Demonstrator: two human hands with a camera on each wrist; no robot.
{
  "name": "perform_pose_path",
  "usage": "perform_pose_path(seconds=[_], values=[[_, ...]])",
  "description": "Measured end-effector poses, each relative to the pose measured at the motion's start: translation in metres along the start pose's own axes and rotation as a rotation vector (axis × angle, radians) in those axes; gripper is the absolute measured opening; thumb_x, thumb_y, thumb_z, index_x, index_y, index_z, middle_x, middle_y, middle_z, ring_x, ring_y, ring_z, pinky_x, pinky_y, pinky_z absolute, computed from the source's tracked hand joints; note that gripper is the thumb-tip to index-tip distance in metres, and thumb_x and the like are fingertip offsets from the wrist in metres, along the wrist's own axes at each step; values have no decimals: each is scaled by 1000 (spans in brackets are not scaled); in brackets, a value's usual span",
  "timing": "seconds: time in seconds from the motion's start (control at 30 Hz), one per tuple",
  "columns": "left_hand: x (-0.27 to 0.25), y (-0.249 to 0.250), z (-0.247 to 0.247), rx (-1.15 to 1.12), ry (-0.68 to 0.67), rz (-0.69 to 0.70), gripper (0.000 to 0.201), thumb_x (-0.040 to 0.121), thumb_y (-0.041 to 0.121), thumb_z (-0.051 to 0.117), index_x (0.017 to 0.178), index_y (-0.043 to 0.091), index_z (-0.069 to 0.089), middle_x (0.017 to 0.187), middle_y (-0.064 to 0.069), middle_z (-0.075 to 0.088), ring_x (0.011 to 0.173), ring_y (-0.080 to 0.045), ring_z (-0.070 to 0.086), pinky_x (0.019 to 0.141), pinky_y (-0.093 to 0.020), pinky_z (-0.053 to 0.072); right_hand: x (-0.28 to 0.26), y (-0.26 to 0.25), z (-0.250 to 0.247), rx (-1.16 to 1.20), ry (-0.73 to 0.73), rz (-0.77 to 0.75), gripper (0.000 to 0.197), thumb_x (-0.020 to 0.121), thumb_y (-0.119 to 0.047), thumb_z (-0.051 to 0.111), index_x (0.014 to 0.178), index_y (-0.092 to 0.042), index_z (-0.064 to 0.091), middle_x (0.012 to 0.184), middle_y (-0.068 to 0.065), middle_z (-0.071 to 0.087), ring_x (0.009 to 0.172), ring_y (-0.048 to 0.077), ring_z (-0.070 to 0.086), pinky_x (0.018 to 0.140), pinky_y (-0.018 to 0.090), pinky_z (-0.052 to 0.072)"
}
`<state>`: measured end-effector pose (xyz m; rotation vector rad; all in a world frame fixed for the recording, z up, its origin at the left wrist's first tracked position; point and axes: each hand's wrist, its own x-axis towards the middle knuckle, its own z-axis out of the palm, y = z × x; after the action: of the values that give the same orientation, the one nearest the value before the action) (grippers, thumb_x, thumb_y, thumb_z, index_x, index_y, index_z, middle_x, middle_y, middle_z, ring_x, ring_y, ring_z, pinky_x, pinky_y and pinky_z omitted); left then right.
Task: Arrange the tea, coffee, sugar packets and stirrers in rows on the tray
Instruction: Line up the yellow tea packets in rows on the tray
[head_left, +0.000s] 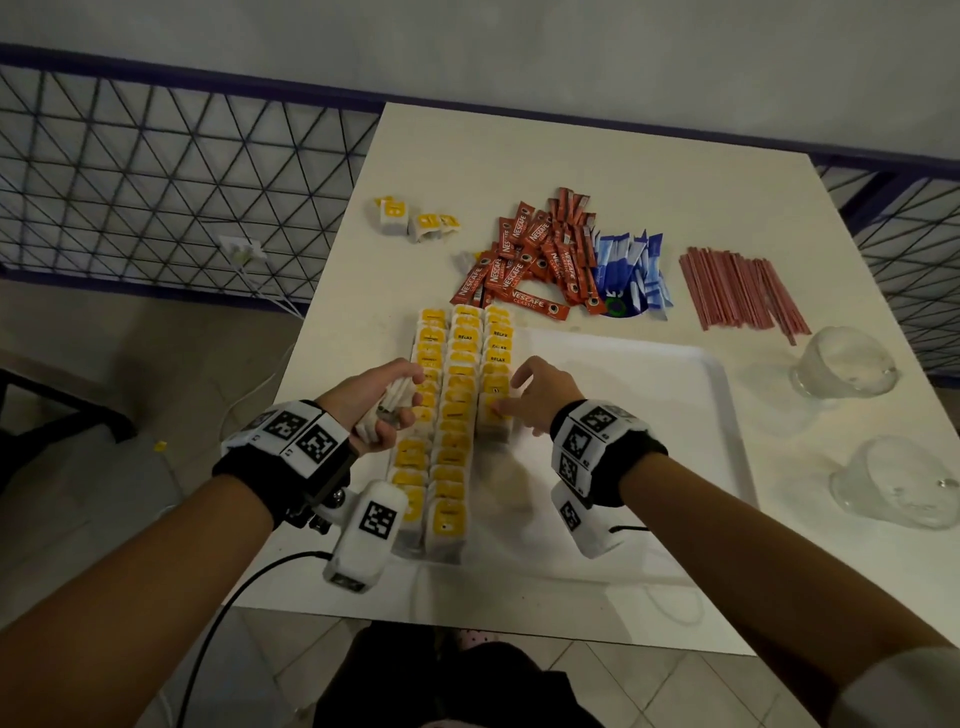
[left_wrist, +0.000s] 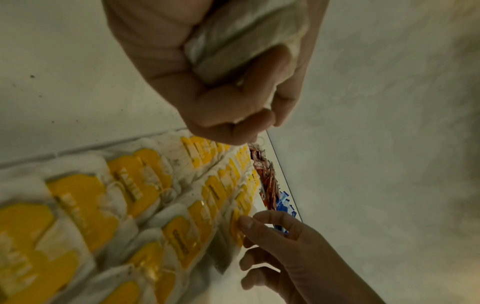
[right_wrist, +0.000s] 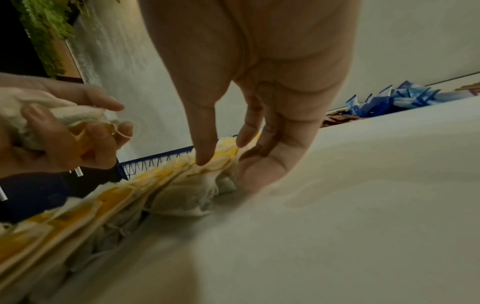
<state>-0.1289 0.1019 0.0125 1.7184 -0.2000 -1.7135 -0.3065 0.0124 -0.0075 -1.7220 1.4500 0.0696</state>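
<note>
The left hand (head_left: 382, 402) grips a spare bundle of white yellow-tagged tea bags (head_left: 387, 410) as stock, while the right hand (head_left: 535, 392), fingers loosely spread, presses the newest bag (head_left: 493, 410) into the right, shortest row on the white tray (head_left: 675, 395).

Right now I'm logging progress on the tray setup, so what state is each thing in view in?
Tea bags: three rows at the tray's left; third row shorter.
Left hand: holds a bunch of tea bags.
Right hand: fingertips on the third row's nearest bag.
Tray: right part bare.
Coffee sticks: loose heap on the table.
Sugar packets: loose heap.
Stirrers: lying bundled on the table.
Glasses: on the table right of the tray.
</note>
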Motion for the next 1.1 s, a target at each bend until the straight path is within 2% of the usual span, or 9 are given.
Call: perform_pose_path(seconds=[0.13, 0.3, 0.5, 0.63, 0.7, 0.8, 0.87, 0.97, 1.1], values=[[-1, 3, 3, -43, -26, 25, 17, 87, 32, 57, 75, 21, 52, 61, 5, 51, 37, -3, 42, 30, -8, 24, -10, 3, -1, 70, -20, 22, 37, 81, -25, 69, 99, -15, 39, 94, 11, 58, 72, 25, 57, 57, 27, 47], [1, 9, 6, -66, -65, 14, 18, 90, 32, 53, 78, 19, 52, 56, 5, 51, 34, -3, 42, 29, -7, 24, -16, 6, 6, 103, -41, 46, 33, 79, -9, 67, 97, -14, 41, 106, 17, 63, 82, 26, 64, 71, 34, 53], [2, 14, 10, -26, -88, 8, 20, 91, 31, 51, 75, 19, 50, 53, 5, 50, 32, -3, 42, 29, -6, 21, -8, 6, 10, 118, 13, 50, 25, 82, -7, 62, 80, -19, 40, 103, 15, 65, 57, 14, 60, 45, 18, 43], [4, 16, 10, -13, -101, -3, 21, 91, 32, 50, 74, 19, 49, 51, 5, 50, 32, -3, 42, 29, -6, 21, -6, 10, 10, 122, 15, 45, 26, 83, -10, 61, 75, -20, 39, 84, 9, 62, 53, 8, 57, 33, 7, 35], [4, 18, 10, -26, -115, -20, 25, 91, 35, 47, 72, 19, 49, 49, 5, 50, 32, -3, 42, 29, -6, 21, -7, 11, 9, 121, 19, 45, 23, 84, -13, 62, 77, -19, 41, 81, 7, 61, 54, 9, 57, 36, 9, 36], [5, 22, 12, -64, -141, -53, 30, 91, 40, 45, 70, 19, 50, 50, 4, 51, 34, -4, 44, 28, -6, 24, -10, 8, 5, 132, 64, 11, 26, 83, -20, 66, 75, -21, 41, 91, 10, 62, 61, 19, 58, 54, 21, 47], [5, 23, 14, -104, -152, -74, 33, 90, 43, 44, 71, 17, 52, 53, 1, 52, 35, -6, 46, 28, -8, 27, -17, 0, 0, 122, 83, -64, 26, 82, -27, 69, 77, -20, 43, 86, 6, 59, 70, 20, 55, 63, 26, 46], [6, 24, 20, -159, -154, -87, 38, 90, 46, 43, 76, 12, 54, 55, -3, 53, 37, -11, 49, 30, -9, 31, -35, -19, -5, 139, -2, -194, 29, 79, -33, 71, 90, -18, 48, 79, -3, 53, 72, 17, 53, 62, 24, 44], [9, 20, 32, -117, -69, -62, 44, 90, 47, 44, 75, 8, 57, 49, -8, 60, 34, -17, 54, 37, -16, 44, -54, -37, -4, 235, -168, -203, 35, 78, -35, 71, 97, -18, 47, 80, 4, 58, 55, 17, 58, 50, 27, 48]])
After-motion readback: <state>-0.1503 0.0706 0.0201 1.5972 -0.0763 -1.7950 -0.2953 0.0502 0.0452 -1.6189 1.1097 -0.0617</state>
